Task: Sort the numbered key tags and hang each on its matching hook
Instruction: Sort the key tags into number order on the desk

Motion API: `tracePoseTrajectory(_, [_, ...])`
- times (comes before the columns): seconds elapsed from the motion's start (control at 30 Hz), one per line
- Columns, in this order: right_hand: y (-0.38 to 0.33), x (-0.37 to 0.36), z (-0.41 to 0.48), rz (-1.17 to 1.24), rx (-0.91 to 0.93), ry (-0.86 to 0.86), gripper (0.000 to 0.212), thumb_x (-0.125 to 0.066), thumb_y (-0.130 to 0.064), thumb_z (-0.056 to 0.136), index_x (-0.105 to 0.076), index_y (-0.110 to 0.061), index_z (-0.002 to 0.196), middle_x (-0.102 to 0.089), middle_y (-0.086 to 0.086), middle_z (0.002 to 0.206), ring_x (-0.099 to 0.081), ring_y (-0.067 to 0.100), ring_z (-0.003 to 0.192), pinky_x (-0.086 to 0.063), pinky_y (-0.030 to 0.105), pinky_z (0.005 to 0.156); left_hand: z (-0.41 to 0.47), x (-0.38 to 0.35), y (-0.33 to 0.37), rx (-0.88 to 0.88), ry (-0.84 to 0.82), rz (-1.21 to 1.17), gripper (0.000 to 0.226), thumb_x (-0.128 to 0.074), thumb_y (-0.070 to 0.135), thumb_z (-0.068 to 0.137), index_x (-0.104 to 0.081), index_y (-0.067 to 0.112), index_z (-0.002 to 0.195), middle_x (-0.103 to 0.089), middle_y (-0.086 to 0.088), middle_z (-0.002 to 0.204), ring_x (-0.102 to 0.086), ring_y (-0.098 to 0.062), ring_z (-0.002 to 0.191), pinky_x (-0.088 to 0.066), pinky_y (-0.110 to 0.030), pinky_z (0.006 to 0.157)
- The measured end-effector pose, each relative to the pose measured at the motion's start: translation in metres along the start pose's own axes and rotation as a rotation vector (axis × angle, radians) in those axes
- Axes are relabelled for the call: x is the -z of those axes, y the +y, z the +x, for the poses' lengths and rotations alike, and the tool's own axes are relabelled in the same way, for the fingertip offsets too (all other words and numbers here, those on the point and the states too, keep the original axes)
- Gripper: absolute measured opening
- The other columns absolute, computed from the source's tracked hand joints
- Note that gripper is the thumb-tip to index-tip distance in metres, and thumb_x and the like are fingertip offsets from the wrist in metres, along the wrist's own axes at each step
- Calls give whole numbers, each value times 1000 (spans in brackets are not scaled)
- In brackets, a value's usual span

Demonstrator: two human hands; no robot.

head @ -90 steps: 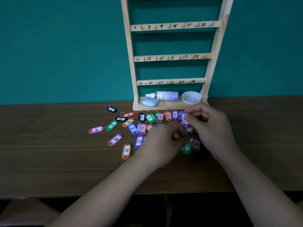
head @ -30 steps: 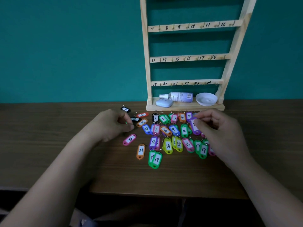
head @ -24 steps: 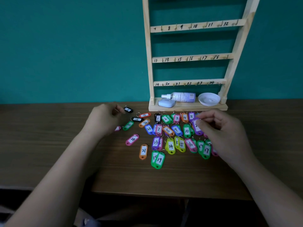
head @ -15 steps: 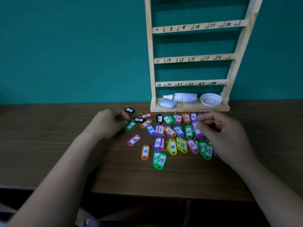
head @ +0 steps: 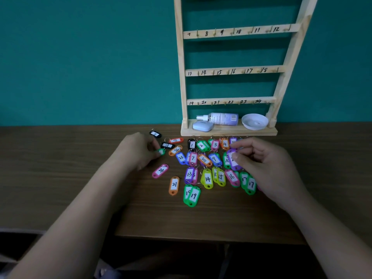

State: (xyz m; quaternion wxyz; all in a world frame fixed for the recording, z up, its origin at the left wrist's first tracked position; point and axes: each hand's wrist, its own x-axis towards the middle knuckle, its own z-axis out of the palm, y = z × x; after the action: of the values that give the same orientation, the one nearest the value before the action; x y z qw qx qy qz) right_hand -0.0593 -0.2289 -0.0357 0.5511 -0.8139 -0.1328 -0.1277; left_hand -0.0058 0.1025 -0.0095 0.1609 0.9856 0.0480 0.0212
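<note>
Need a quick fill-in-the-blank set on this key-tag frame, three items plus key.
1. The held tag pinched in the right hand is coloured ___.
2. The orange tag nearest the front edge of the table reads ___.
3. On the bottom shelf of the rack, the white dish sits to the ___ of the spray bottle.
Missing words: purple; 21; right.

My left hand [head: 138, 151] lies knuckles-up at the end of a bare forearm, fingers curled, tips pinching a green tag [head: 161, 151]. My right hand [head: 267, 168] sits opposite, thumb and curled fingers gripping a purple tag [head: 233, 161].
</note>
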Motion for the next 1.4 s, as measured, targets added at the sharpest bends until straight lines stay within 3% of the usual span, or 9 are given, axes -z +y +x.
tracePoseTrajectory(0.13, [-3, 3, -1, 33, -29, -92, 31, -82, -13, 93, -80, -36, 113, -79, -10, 98, -76, 9, 95, -66, 35, 82, -12, 10, 6, -7, 10, -108, 19, -75, 51, 93, -75, 34, 84, -74, 6, 83, -71, -19, 77, -46, -27, 61])
tracePoseTrajectory(0.23, [-6, 2, -4, 97, -32, -125, 28, -80, -10, 93, -81, -33, 110, -79, -6, 96, -77, 16, 87, -66, 36, 75, -22, 15, 12, -42, 49, -243, 18, -74, 51, 95, -77, 37, 85, -68, 12, 74, -64, -10, 70, -42, -25, 59])
tracePoseTrajectory(0.47, [-11, 6, -6, 233, -70, -178, 25, -76, -5, 97, -82, -28, 105, -79, 6, 98, -80, 29, 77, -67, 44, 77, -46, 16, 33, -162, 77, -444, 10, -73, 44, 97, -79, 38, 92, -77, 17, 86, -68, 1, 83, -52, -26, 79])
tracePoseTrajectory(0.57, [-11, 7, -6, 241, -88, -196, 23, -76, -7, 98, -81, -28, 104, -79, 9, 98, -80, 31, 76, -67, 42, 76, -58, 16, 44, -254, 6, -530, 3, -79, 38, 93, -77, 38, 96, -76, 12, 85, -70, -10, 79, -54, -34, 78])
tracePoseTrajectory(0.77, [-10, 6, -9, 58, -54, -264, 23, -80, -12, 95, -80, -35, 100, -78, 3, 88, -76, 21, 73, -57, 26, 61, -74, 5, 60, -375, -176, -606, 37, -68, 18, 101, -68, 49, 121, -68, 3, 89, -70, -22, 83, -57, -44, 84])
tracePoseTrajectory(0.9, [-11, -1, -11, 17, -81, -281, 15, -85, -19, 92, -79, -33, 97, -79, 0, 85, -75, 34, 76, -58, 35, 60, -78, -2, 67, -391, -191, -547, 24, -69, 21, 101, -74, 44, 110, -73, 4, 84, -71, -26, 79, -58, -50, 80])
tracePoseTrajectory(1.03, [-14, -5, -15, 23, -101, -291, 17, -85, -14, 91, -79, -30, 92, -79, 2, 80, -78, 26, 70, -63, 37, 62, -79, -7, 72, -391, -204, -495, 11, -76, 21, 97, -78, 32, 97, -76, 8, 82, -73, -10, 71, -61, -40, 77])
tracePoseTrajectory(1.23, [-13, -10, -19, 0, -122, -306, 23, -81, -10, 94, -76, -31, 87, -78, 2, 76, -79, 20, 67, -61, 32, 54, -82, -14, 78, -383, -241, -450, 7, -85, 24, 89, -79, 25, 87, -78, 7, 79, -71, -8, 70, -55, -24, 68])
tracePoseTrajectory(1.4, [-12, -10, -20, -75, -139, -317, 23, -79, -12, 95, -75, -32, 85, -78, -1, 78, -79, 18, 64, -60, 31, 51, -82, -19, 83, -385, -265, -384, 10, -87, 28, 86, -78, 25, 85, -77, 8, 82, -71, -8, 76, -55, -28, 73])
